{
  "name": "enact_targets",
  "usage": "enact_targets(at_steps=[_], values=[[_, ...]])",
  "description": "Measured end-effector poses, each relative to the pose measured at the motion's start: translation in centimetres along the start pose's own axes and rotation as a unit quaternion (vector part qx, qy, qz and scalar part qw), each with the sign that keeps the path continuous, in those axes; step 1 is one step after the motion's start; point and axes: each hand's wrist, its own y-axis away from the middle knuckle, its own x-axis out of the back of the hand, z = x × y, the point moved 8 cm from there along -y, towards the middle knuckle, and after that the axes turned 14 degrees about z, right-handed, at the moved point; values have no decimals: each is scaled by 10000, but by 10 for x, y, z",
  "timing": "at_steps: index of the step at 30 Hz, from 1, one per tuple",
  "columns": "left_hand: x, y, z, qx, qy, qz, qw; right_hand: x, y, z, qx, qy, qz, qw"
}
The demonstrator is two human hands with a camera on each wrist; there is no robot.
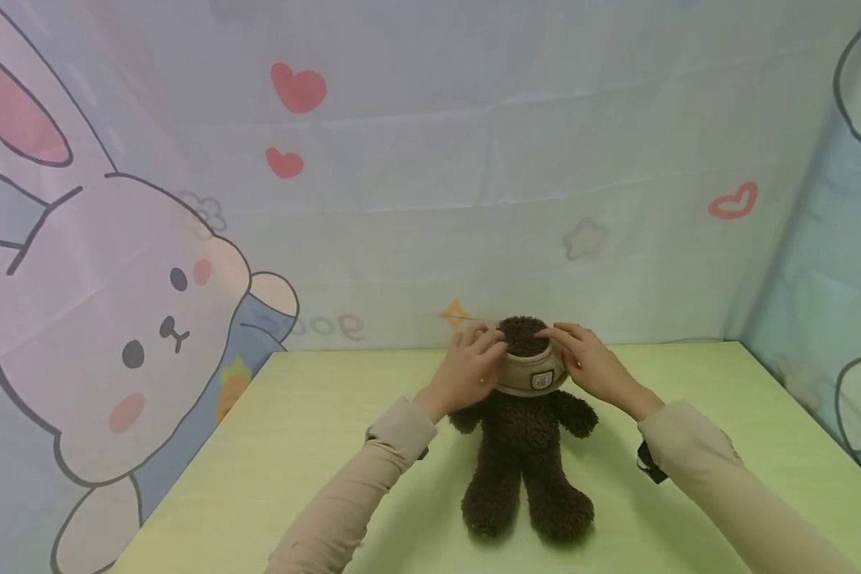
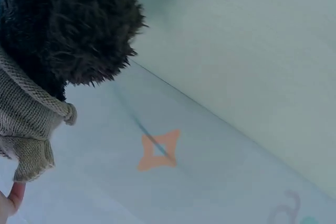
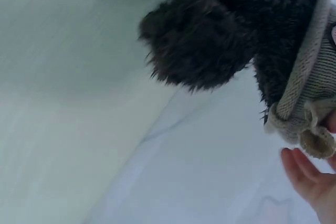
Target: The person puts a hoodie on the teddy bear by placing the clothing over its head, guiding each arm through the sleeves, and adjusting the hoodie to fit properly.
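A dark brown plush bear (image 1: 520, 426) lies on the pale green table, feet toward me. Around its head sits a beige knitted sweater (image 1: 520, 373) with a small badge on the front, covering the face. The furry crown shows through its upper opening. My left hand (image 1: 468, 368) grips the sweater's left side with bent fingers. On the other side my right hand (image 1: 597, 368) holds the knit between thumb and fingers. A short sleeve (image 2: 34, 160) hangs by a left fingertip in the left wrist view; the other sleeve (image 3: 317, 142) is at my right fingers.
The green tabletop (image 1: 330, 446) spreads around the bear. Behind it hangs a pale cloth backdrop (image 1: 416, 199) with hearts and a large printed rabbit (image 1: 136, 319) on the left. Another cloth panel (image 1: 818, 303) borders the right side.
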Motion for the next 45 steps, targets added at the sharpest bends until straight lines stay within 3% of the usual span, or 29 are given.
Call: enact_targets(at_steps=[3,6,9,14,17,21,29,35,38,42,45], values=[[-4,7,2,-230,-279,-395,9986,4,4,-9,804,486,238,9953],[-9,12,1,-284,-554,-587,9963,5,9,-18,1680,802,396,9817],[-13,15,4,-430,-827,-550,9941,1,13,-24,2326,1075,476,9654],[-9,12,15,-1003,-1099,-109,9888,-3,17,-28,2922,1637,756,9392],[-4,11,21,-1330,-1143,139,9844,-4,20,-31,3161,1878,883,9258],[-4,13,22,-1485,-1124,177,9823,-8,21,-34,3354,1970,972,9161],[-9,18,25,-1560,-1341,5,9786,-10,21,-41,3525,1667,1194,9131],[-7,19,33,-1670,-1418,337,9751,-7,22,-42,3532,1409,1265,9162],[-8,21,35,-1718,-1480,487,9727,-6,26,-43,3635,1359,1459,9100],[-14,24,36,-1786,-1588,174,9709,-7,33,-43,3768,1431,1703,8992],[-17,26,35,-1786,-1517,-211,9719,-9,37,-41,3778,1446,1730,8980]])
